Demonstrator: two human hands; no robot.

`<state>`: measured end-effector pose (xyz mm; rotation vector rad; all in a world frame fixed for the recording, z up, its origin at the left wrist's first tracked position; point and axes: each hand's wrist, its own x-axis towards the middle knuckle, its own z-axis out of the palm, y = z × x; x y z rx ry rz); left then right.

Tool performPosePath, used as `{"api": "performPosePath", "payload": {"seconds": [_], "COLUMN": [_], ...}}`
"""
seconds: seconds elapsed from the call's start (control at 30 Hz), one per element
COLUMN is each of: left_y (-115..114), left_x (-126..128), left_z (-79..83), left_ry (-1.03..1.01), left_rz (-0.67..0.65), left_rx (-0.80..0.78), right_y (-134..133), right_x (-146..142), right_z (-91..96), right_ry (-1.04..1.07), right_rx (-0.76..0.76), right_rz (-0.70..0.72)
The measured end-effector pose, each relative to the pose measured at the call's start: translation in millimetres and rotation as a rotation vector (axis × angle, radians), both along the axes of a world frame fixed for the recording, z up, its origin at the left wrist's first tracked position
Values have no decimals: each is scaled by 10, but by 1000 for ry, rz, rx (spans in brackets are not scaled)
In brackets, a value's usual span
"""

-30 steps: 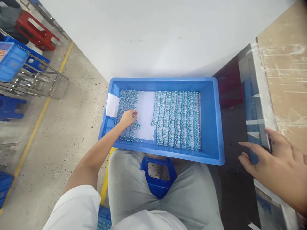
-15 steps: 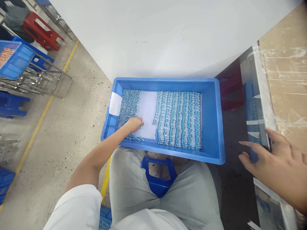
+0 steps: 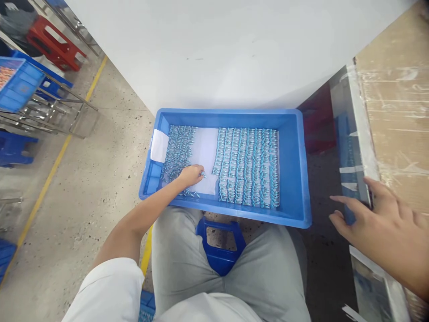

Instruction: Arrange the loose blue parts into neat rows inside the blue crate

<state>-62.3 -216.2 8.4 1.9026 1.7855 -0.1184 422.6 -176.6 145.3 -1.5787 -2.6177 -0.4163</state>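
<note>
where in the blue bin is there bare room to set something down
Free: the white sheet strip between the jumbled pieces and neat rows, best beyond the left hand. Crowded: both groups, and around that hand.

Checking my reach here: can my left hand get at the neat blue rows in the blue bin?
Probably yes: your left hand is over the white paper beside the neat blue rows, with nothing standing between them.

Bright, diffuse illumination, reflected by the smooth white panel (image 3: 217, 53); deep shadow right of the rectangular blue plastic tub (image 3: 291, 165); glare streaking the tape-covered brown cardboard (image 3: 398, 107), far right; wide-angle stretching at edges.
</note>
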Motion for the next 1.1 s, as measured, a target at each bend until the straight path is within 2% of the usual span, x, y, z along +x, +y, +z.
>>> {"api": "performPosePath", "payload": {"seconds": [0.47,0.67,0.97,1.1], "left_y": [73,96,116,115], "left_x": [297,462,514,301], "left_z": [-17,-41,-65,41], "left_ry": [-146,-213,-251,-209], "left_rz": [260,383,411,346], "left_rx": [-82,-108,-116,-85], "right_y": [2,-6,-6,-10], "right_x": [56,48,50,41], "right_z": [-31,-42,-17,-18], "right_ry": [-34,-27,2,16], "right_rx": [42,-3,-11,-1], "right_rz": [13,-18,-2,9]}}
